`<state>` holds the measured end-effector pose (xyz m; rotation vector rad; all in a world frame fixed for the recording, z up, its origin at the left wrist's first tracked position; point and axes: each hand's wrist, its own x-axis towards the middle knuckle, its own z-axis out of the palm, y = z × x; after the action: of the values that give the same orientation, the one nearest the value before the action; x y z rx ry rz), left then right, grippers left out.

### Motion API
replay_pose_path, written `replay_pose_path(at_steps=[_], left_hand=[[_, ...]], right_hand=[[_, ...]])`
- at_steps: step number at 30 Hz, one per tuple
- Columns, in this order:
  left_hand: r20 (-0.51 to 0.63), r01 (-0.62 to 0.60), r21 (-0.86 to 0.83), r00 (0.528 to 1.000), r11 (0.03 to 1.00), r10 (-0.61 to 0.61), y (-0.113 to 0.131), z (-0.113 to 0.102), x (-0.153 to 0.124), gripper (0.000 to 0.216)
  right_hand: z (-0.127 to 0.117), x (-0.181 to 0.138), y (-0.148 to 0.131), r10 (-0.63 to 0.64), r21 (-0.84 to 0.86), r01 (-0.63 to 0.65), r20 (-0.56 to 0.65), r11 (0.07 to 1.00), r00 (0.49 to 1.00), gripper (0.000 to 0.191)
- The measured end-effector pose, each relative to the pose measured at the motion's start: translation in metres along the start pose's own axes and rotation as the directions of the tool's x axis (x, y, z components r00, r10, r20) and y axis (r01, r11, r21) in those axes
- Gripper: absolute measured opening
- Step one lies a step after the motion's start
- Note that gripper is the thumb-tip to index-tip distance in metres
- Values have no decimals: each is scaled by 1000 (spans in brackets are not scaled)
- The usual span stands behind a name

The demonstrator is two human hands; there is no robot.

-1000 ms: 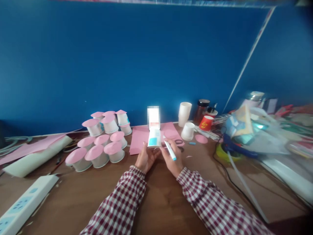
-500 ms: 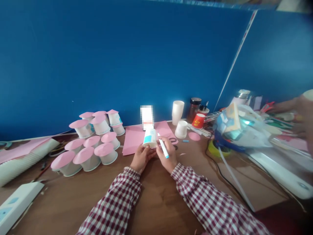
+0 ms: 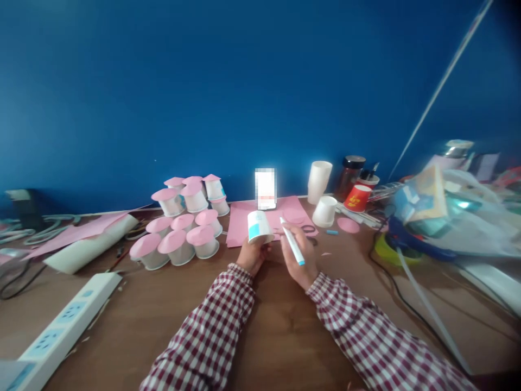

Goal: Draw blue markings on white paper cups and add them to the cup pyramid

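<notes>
My left hand grips a white paper cup with a blue patch on its side, held mouth down and tilted above the table. In my right hand is a white marker with a light blue end, its tip pointing up and away from me. Marker and cup are apart. Behind the cup lies pink paper, with dark-handled scissors at its right edge. A small blue cap and a pink paper disc lie right of my right hand.
Several cups with pink paper cones stand at left. A power strip lies front left. At right are white cups, a red cup, a dark-lidded jar, yellow tape, a plastic bag and cables.
The view has swung left, so things appear farther right. My right hand and the marker have drawn away from the cup. The other person's hand at the right has left the view.
</notes>
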<state>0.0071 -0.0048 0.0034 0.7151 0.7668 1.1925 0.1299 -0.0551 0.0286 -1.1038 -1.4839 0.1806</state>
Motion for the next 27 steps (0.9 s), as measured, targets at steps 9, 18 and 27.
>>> replay_pose_path(at_steps=[9, 18, 27], left_hand=[[-40, 7, -33, 999, 999, -8, 8, -6, 2, 26], [-54, -20, -75, 998, 997, 16, 8, -4, 2, 26], [75, 22, -104, 997, 994, -14, 7, -6, 4, 37]], right_hand=[[-1, -2, 3, -64, -53, 67, 52, 996, 997, 25], [6, -3, 12, -74, -93, 81, 73, 992, 995, 27], [-2, -1, 9, -120, -29, 123, 94, 992, 988, 28]])
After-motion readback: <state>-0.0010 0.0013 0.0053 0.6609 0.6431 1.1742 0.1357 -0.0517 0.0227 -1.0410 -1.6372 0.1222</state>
